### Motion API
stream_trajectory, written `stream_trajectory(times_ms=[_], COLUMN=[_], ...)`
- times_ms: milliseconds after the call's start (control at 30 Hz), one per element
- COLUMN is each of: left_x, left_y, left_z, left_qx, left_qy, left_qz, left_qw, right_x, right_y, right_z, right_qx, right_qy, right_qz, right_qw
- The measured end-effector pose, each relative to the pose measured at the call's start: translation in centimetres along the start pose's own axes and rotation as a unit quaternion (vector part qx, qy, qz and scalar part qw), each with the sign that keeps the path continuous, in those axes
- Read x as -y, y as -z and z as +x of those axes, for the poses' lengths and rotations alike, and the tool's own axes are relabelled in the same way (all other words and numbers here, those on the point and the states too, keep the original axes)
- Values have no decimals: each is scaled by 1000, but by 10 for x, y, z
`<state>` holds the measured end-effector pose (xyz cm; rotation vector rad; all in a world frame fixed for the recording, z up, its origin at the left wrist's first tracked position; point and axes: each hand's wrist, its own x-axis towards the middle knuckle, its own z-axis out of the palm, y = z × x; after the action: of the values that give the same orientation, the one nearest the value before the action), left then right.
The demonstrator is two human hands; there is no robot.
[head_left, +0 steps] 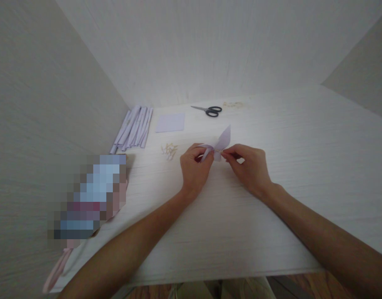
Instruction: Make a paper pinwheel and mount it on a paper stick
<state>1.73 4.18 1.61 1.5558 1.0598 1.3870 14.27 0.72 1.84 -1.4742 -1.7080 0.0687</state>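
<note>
Left hand: grip pinched on looped end of folded pale lilac paper piece. Right hand: fingertips pinched on same piece, pointed flap upright. Piece held just above white wood-grain desk, centre. Behind: black-handled scissors, lilac paper square, bundle of lilac folded strips, small pale scraps.
</note>
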Motion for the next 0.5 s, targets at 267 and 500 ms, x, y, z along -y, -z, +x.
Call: stream_trajectory(times_ms=[267, 500], left_x=[1, 1], left_y=[1, 2], left_z=[1, 1], left_qx=[21, 40], left_qy=[13, 14], left_qz=[-27, -34], left_qw=[999, 999], right_x=[1, 1], right_y=[0, 1], right_z=[0, 2], right_qx=[-3, 5], right_qy=[-28, -51], right_qz=[37, 56], right_qw=[999, 997])
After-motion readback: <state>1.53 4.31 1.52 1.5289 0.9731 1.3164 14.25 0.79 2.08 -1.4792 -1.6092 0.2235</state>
